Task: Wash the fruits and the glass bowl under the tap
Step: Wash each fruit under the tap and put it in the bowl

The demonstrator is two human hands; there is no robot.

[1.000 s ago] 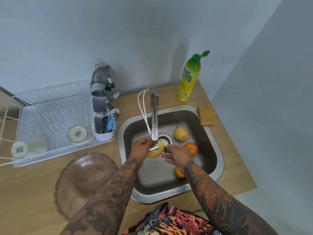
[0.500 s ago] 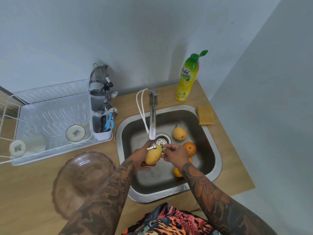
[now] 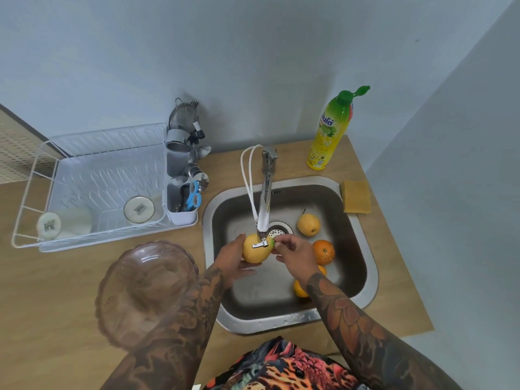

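My left hand (image 3: 232,261) cups a yellow mango (image 3: 254,253) right under the tap spout (image 3: 264,215), over the steel sink (image 3: 365,266). My right hand (image 3: 294,256) pinches the mango's greenish tip with its fingertips. A yellow pear (image 3: 308,224) and an orange (image 3: 323,251) lie in the basin; another orange fruit (image 3: 299,288) is partly hidden behind my right forearm. The tinted glass bowl (image 3: 146,291) sits on the wooden counter left of the sink, partly behind my left forearm.
A white dish rack (image 3: 92,190) with two cups and a utensil holder (image 3: 183,198) stands at the left. A dish soap bottle (image 3: 329,136) and a yellow sponge (image 3: 356,197) sit by the sink's far right. Walls close in behind and to the right.
The mango has turned in my left hand, showing more of its yellow side; my right fingers stay at its tip. The camera has shifted slightly.
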